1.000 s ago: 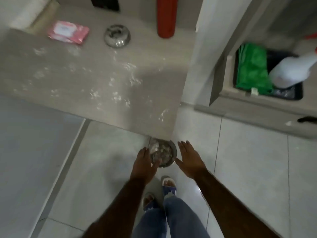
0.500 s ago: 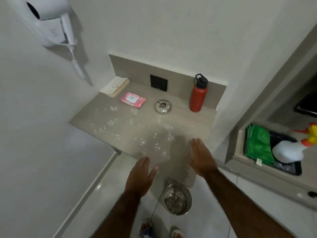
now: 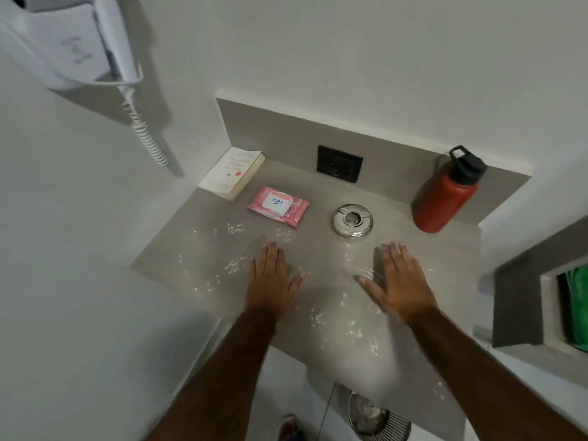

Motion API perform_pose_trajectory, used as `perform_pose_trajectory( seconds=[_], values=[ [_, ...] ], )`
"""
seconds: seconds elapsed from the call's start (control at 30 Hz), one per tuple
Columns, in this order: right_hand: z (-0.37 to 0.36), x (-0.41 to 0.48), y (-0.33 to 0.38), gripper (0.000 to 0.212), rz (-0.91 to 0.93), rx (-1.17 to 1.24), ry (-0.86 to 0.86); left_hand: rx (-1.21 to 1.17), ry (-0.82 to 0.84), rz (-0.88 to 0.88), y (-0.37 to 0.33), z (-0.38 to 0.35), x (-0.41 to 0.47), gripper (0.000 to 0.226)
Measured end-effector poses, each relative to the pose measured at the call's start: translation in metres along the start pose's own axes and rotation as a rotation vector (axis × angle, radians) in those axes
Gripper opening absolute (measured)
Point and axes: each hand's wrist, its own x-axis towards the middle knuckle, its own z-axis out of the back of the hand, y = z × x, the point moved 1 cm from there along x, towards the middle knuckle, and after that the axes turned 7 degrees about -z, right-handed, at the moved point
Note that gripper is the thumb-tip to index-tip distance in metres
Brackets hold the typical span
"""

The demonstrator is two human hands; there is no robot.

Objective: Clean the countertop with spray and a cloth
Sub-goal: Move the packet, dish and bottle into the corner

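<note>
Over the crumb-strewn desk (image 3: 318,249), left hand (image 3: 270,278) and right hand (image 3: 397,281) hover flat, empty; next, probably fetch the green cloth (image 3: 577,307) beyond its right edge.

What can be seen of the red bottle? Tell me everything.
The red bottle stands in the back right corner of the counter, close to the backsplash. Its body is matte red, metal by the look of it, narrowing at the shoulder to a black screw cap with a carry loop. The cap is on. It looks tilted, likely from the wide lens. Neither hand touches it; only its base meets the counter. The white specks lie nearer the front edge.
</note>
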Motion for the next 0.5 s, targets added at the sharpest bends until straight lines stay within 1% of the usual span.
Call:
perform_pose_trajectory(
  seconds=[0.1, 0.17, 0.2, 0.3, 0.33, 0.37, 0.43, 0.5],
  values=[
    [-0.022, 0.014, 0.001, 0.101, -0.102, 0.002, -0.024, 0.042, 0.028, -0.074, 0.015, -0.017, 0.021, 0.084],
    [-0.033, 0.017, 0.003, 0.101, -0.141, 0.007, -0.018, 0.065, 0.014, -0.117, 0.019, -0.024, 0.02, 0.084],
    [-0.039, 0.018, 0.003, 0.099, -0.152, 0.011, -0.023, 0.069, -0.014, -0.138, 0.021, -0.027, 0.022, 0.082],
    [-0.05, 0.017, 0.001, 0.092, -0.16, 0.04, -0.109, 0.027, -0.206, -0.265, 0.023, -0.017, 0.05, 0.075],
    [-0.052, 0.017, 0.0, 0.09, -0.161, 0.05, -0.13, 0.0, -0.248, -0.304, 0.025, -0.006, 0.07, 0.074],
    [-0.053, 0.019, -0.001, 0.09, -0.163, 0.051, -0.134, -0.042, -0.256, -0.325, 0.027, 0.008, 0.093, 0.073],
    [-0.054, 0.02, -0.004, 0.089, -0.166, 0.027, -0.122, -0.115, -0.167, -0.361, 0.035, 0.037, 0.139, 0.076],
    [-0.054, 0.022, -0.004, 0.089, -0.168, 0.012, -0.129, -0.072, 0.024, -0.422, 0.047, 0.06, 0.178, 0.087]
  ],
)
